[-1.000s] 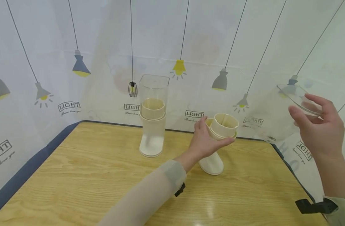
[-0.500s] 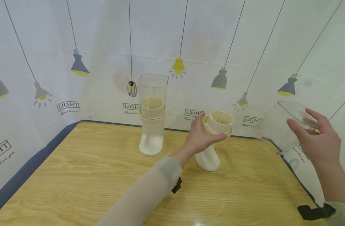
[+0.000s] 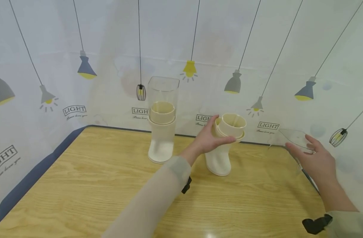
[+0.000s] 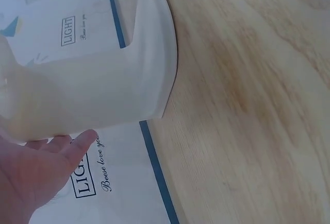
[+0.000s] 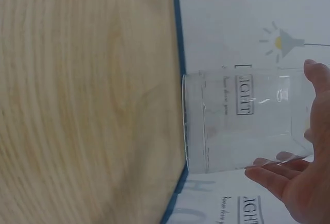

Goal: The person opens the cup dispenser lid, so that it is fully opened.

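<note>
My left hand (image 3: 208,137) grips a cream boot-shaped base (image 3: 220,158) just under its round collar, thumb across the front. The top of this base is uncovered, showing a ring-like opening. In the left wrist view the same boot-shaped base (image 4: 103,90) has its sole close to the wooden surface, fingers along its side. Off to the right, my right hand (image 3: 318,158) holds a clear plastic container (image 5: 232,116) between thumb and fingers; its round rim points down toward the table in the right wrist view. Some fingers show through the clear wall.
A matching boot-shaped base (image 3: 162,138) stands left of centre, with a clear container (image 3: 163,91) fitted on top. Both are at the back of the wooden table (image 3: 80,185). A white curtain (image 3: 217,39) printed with lamps hangs behind the table's blue edge.
My right hand has lowered the clear container and brought it a little left. The boot-shaped base in my left hand has shifted slightly left and up in view, and stands straighter.
</note>
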A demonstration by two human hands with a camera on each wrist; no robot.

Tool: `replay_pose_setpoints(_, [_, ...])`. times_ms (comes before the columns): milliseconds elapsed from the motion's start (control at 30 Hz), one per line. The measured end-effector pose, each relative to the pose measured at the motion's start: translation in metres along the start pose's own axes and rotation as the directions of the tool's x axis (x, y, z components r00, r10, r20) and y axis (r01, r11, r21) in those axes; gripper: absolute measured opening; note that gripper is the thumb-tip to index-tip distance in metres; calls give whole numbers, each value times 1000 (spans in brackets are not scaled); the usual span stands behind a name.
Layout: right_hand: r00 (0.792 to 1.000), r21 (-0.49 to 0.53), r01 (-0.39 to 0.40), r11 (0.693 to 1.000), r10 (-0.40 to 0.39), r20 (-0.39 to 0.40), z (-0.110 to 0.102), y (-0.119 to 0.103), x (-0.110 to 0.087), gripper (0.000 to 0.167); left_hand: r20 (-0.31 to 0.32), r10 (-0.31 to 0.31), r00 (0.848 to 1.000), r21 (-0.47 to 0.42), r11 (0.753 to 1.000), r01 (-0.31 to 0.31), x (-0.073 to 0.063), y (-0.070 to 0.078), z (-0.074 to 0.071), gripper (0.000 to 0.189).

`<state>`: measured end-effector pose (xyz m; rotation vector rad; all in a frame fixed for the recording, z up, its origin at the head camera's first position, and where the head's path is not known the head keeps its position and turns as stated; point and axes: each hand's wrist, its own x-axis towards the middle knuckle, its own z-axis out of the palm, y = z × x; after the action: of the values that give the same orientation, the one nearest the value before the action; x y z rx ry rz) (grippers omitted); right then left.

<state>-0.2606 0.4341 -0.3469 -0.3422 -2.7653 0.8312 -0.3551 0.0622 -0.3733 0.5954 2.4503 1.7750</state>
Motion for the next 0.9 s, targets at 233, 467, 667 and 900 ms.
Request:
replay_pose_setpoints(233, [999, -32, -25, 999, 26, 28, 17, 13, 6, 106, 25, -5, 1000, 8, 1000, 5, 9, -1, 2, 118])
replay_pose_setpoints(467, [998, 7, -69, 998, 69, 0, 35, 31, 17, 109, 29, -12, 1000, 23, 1000, 11, 13, 1, 5, 118])
replay_pose_setpoints(667, [998, 57, -53, 997, 54, -21, 49, 42, 28, 110, 35, -33, 999, 22, 999, 32, 14, 3, 5, 117])
replay_pose_setpoints(900, [996, 98, -47, 994, 53, -66, 59, 37, 37, 110, 29, -18, 999, 7, 1000, 18, 15, 1, 5, 117])
